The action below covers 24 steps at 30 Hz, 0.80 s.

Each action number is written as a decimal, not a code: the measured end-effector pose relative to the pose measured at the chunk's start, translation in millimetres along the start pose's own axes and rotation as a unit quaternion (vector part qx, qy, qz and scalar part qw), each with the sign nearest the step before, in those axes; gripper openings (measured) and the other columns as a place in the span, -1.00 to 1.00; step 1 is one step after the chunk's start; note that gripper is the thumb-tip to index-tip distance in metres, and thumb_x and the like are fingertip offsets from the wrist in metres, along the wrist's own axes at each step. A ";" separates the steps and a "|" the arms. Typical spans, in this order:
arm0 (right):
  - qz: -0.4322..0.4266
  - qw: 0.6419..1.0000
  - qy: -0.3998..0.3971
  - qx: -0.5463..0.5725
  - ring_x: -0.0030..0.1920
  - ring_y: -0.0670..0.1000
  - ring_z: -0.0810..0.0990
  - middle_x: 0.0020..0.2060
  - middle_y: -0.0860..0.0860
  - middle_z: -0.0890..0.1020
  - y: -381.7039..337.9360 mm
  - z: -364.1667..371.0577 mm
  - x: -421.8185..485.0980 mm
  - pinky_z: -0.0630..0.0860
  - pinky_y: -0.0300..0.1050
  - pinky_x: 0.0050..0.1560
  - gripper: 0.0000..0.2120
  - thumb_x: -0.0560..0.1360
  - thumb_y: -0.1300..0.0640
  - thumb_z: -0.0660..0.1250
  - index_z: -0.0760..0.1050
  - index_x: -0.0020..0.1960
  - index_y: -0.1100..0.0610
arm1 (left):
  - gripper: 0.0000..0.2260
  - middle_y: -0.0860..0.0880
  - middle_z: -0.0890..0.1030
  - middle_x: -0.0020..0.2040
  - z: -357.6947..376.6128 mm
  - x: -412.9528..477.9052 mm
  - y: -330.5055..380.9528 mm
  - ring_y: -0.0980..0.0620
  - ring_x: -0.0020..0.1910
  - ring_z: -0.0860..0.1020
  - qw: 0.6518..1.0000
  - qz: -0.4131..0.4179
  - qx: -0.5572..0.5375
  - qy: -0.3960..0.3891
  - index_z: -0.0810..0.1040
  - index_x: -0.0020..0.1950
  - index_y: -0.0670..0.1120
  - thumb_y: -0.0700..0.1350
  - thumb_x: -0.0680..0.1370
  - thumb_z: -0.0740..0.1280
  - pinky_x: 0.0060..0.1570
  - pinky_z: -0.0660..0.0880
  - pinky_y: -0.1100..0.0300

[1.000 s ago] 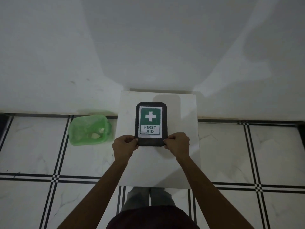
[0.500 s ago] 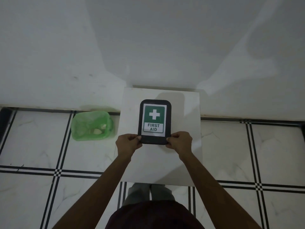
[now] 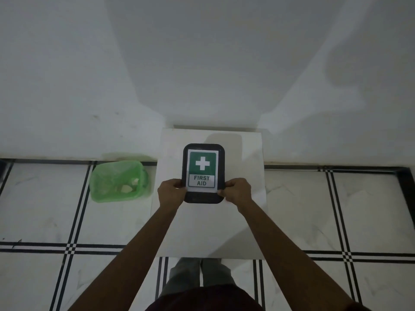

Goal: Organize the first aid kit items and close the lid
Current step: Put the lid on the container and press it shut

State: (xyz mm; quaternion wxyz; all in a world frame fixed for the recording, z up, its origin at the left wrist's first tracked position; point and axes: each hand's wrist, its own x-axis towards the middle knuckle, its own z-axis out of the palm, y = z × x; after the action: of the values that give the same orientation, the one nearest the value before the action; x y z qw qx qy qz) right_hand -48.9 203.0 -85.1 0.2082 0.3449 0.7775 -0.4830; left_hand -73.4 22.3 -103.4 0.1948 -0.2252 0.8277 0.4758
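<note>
A black first aid kit [image 3: 204, 158] with a green and white "FIRST AID" label on its lid sits on a small white table [image 3: 211, 227]. Its lid looks down, and a little of the front wall shows below the label. My left hand [image 3: 171, 191] grips the kit's near left corner. My right hand [image 3: 238, 191] grips the near right corner. Thumbs rest on the lid's lower edge. The kit's contents are hidden.
A green plastic bin [image 3: 116, 180] with a few scraps inside stands on the tiled floor left of the table. A white wall rises right behind the table. My legs show below the table's near edge.
The view has shifted slightly; the kit and both hands stay together at the same spot on the table. The grip has not changed.
</note>
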 end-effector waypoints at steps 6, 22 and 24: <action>0.008 0.989 0.077 0.125 -0.14 0.20 0.67 -0.21 0.17 0.67 -4.4 1.7 13.2 0.64 0.15 -0.01 -0.87 0.46 0.20 0.43 0.64 -0.08 0.28 | -0.81 -0.19 0.69 -0.12 -2.8 26.3 14.0 -0.12 -0.14 0.65 0.986 -0.069 -0.142 0.042 0.67 -0.02 -0.22 -0.10 0.49 0.41 0.02 0.60 -0.09; -0.051 0.997 0.040 -0.032 0.20 0.18 0.52 0.21 0.22 0.52 -23.5 6.2 43.2 0.53 0.01 0.18 -0.51 0.40 0.32 0.42 0.38 0.30 0.27 | -0.76 -0.16 0.56 0.02 27.7 25.4 13.0 -0.16 0.05 0.56 0.993 0.029 -0.062 0.097 0.44 0.22 -0.17 -0.11 0.60 0.20 -0.07 0.48 0.09; -0.147 0.986 0.054 -0.061 0.41 0.16 0.29 0.42 0.20 0.32 -31.0 11.2 48.4 0.33 0.01 0.37 -0.31 0.44 0.32 0.38 0.14 0.48 0.23 | -0.64 -0.16 0.47 0.20 32.8 29.6 15.8 -0.13 0.24 0.41 0.987 0.126 0.000 0.097 0.28 0.43 -0.09 -0.13 0.63 0.10 0.12 0.39 0.03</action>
State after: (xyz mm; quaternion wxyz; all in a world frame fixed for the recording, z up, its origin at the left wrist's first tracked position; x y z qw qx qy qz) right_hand -104.6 200.0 -103.1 0.1130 0.2387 0.8577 -0.4412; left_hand -103.1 52.5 -123.7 0.0517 -0.1639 0.8644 0.4725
